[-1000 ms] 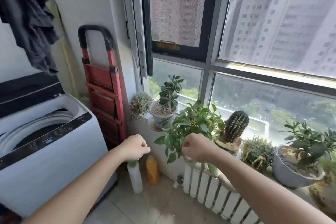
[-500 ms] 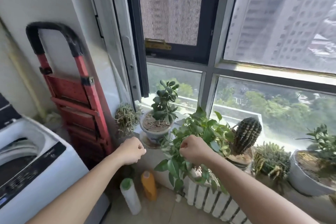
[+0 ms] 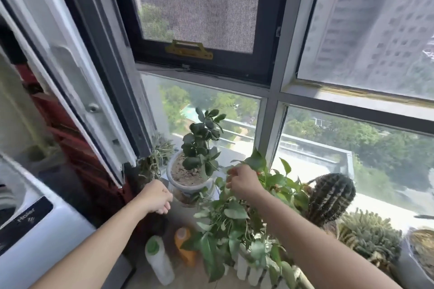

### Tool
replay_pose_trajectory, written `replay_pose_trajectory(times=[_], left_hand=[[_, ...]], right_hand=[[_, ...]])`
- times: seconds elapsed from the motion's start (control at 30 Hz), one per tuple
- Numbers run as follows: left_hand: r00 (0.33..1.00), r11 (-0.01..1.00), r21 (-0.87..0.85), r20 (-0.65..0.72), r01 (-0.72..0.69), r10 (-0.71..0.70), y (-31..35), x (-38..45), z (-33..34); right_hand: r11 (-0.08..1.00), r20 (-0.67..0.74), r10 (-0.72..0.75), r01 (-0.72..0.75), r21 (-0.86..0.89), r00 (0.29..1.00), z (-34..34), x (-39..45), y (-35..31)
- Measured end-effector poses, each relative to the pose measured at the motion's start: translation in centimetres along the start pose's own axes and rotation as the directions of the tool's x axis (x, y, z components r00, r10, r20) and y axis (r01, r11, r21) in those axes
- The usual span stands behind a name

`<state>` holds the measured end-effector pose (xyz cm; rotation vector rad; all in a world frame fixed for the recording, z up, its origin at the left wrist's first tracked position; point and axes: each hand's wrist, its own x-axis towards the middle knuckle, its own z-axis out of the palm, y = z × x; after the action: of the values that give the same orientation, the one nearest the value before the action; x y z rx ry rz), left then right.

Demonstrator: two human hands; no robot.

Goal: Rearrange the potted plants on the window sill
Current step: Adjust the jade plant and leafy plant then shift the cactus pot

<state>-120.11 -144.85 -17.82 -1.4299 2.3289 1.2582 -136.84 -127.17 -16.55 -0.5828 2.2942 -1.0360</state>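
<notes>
Reaching at mid-frame into the pothos [image 3: 237,213], right hand [image 3: 242,182] pinched among its upper leaves; left hand [image 3: 156,197], loosely curled and holding nothing, hung just beside the white pot [image 3: 187,183]. Lined along the sill [image 3: 366,206] toward lower right: six plants counted, one a cactus [image 3: 328,197]. Below, two bottles: white [image 3: 159,260], orange [image 3: 185,246].

Daylight comes through a dark-framed window [image 3: 270,91] with a mesh screen [image 3: 197,0] in its upper pane; tall grey buildings and green trees lie outside. A white washing machine [image 3: 35,230] stands at the left, beside something red [image 3: 70,138], with a white radiator [image 3: 253,270] below the glass
</notes>
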Motion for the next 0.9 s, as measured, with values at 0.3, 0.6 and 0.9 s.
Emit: replay_pose_trajectory(times=[0.3,0.6,0.9], left_hand=[[0.981,0.97,-0.198,-0.097,0.144,-0.166,0.5,4.6,2.3],[0.936,0.915,-0.361,-0.223,0.181,-0.273,0.0,8.7,2.7],[0.884,0.707,-0.651,-0.117,0.275,-0.452,-0.9,13.7,4.2]], right_hand=[[0.999,0.053,0.047,-0.049,0.02,0.997,0.2,8.4,0.6],[0.975,0.066,0.211,-0.215,0.056,0.975,1.7,14.6,-0.4],[0.905,0.168,0.411,-0.423,0.042,0.896,4.9,18.0,1.0]])
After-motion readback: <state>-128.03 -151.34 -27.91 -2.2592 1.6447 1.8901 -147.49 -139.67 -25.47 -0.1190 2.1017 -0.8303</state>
